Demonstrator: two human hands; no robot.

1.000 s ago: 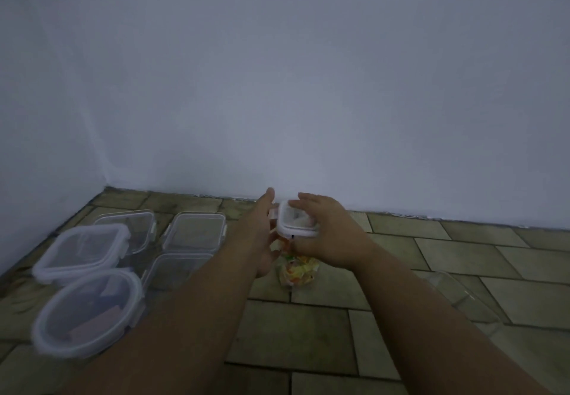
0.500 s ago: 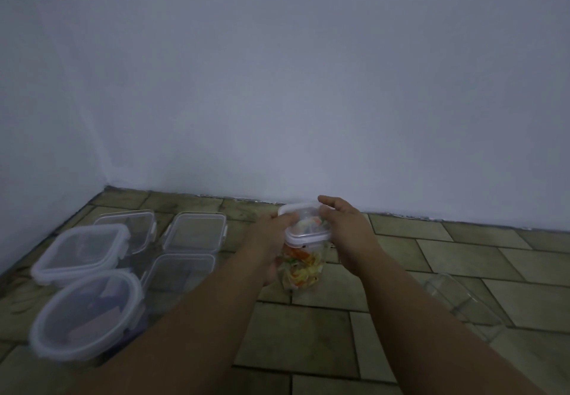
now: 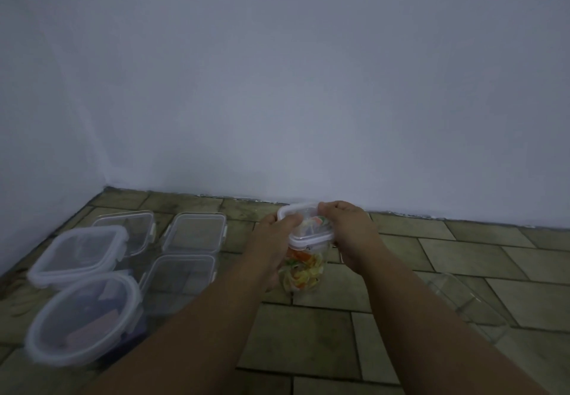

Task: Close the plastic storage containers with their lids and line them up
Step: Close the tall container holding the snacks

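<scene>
Seven clear plastic tubs. A tall tub (image 3: pixel 303 274) of coloured scraps is at centre. Its white-rimmed square lid (image 3: pixel 303 225) sits tilted on top, and the left hand (image 3: pixel 274 246) and right hand (image 3: pixel 351 240) curl round the lid's edges. Five tubs (image 3: pixel 83 317) cluster at 9 o'clock and one open tub (image 3: pixel 462 302) lies at 4. Tiled floor (image 3: pixel 308 339) lies open between them, with the wall (image 3: pixel 308 86) at 12.

Two bare forearms reach over a tiled floor (image 3: pixel 462 249) toward a plain white wall (image 3: pixel 308 86). The left grip (image 3: pixel 271 246) wraps the side of a small clear container (image 3: pixel 303 274) packed with orange, yellow and green pieces. The right grip (image 3: pixel 351 237) curls over its white-rimmed lid (image 3: pixel 305 231), which sits tilted on top. To the left cluster a round lidded container (image 3: pixel 83 320), a square lidded container (image 3: pixel 78 256) and three clear rectangular boxes (image 3: pixel 194 231). A clear tub (image 3: pixel 462 305) lies on the right.
</scene>
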